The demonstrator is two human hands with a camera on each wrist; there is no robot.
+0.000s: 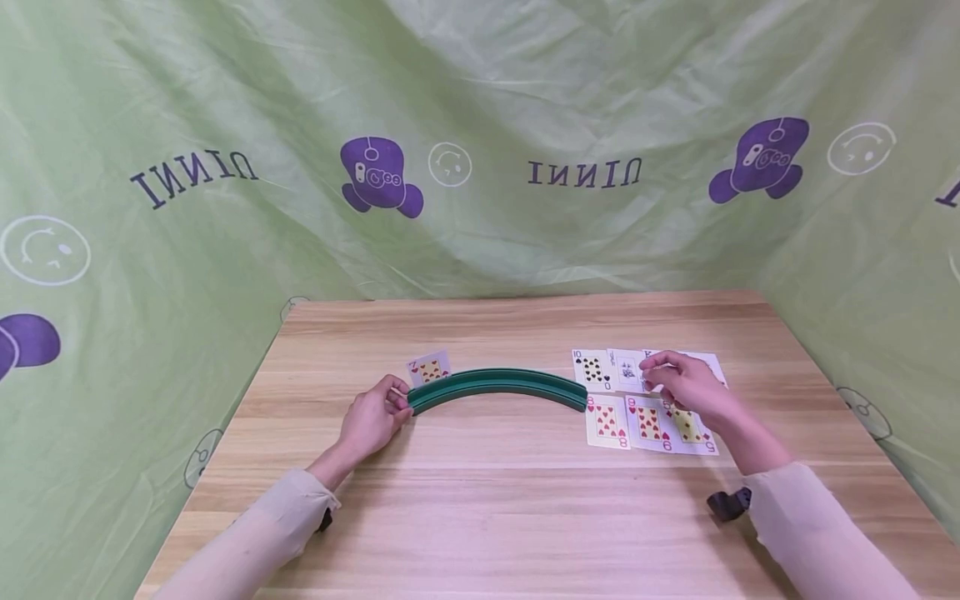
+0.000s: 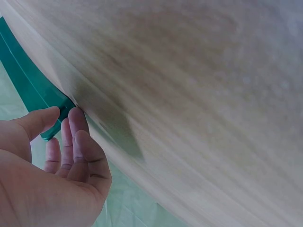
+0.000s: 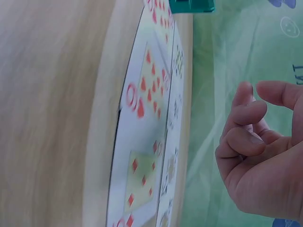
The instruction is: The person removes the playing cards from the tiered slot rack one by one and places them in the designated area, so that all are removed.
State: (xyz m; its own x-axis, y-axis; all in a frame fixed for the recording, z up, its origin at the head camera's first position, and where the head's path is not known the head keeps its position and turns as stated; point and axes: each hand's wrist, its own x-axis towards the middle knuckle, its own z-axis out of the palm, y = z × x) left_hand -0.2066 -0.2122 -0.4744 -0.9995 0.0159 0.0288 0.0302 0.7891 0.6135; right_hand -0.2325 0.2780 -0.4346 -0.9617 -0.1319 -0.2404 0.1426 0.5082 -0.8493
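A curved green playing card holder [image 1: 498,382] lies across the middle of the table. My left hand [image 1: 372,417] pinches its left end between thumb and fingers; the left wrist view shows the same grip on the holder's tip [image 2: 40,92]. A heart card [image 1: 429,367] shows above the holder near that end, its lower part hidden. Over the cards on the right hovers my right hand [image 1: 686,385], fingers loosely curled and holding nothing. Beneath it are the ten of spades [image 1: 592,371], the eight of hearts [image 1: 606,423], the nine of hearts [image 1: 647,423] and the five of diamonds [image 1: 686,427].
The cards lie in two rows, partly overlapping; the right hand covers some of the upper row. The wooden table [image 1: 480,508] meets a green printed cloth [image 1: 480,242] at the back and sides. The holder's right end touches or overhangs the nearest cards.
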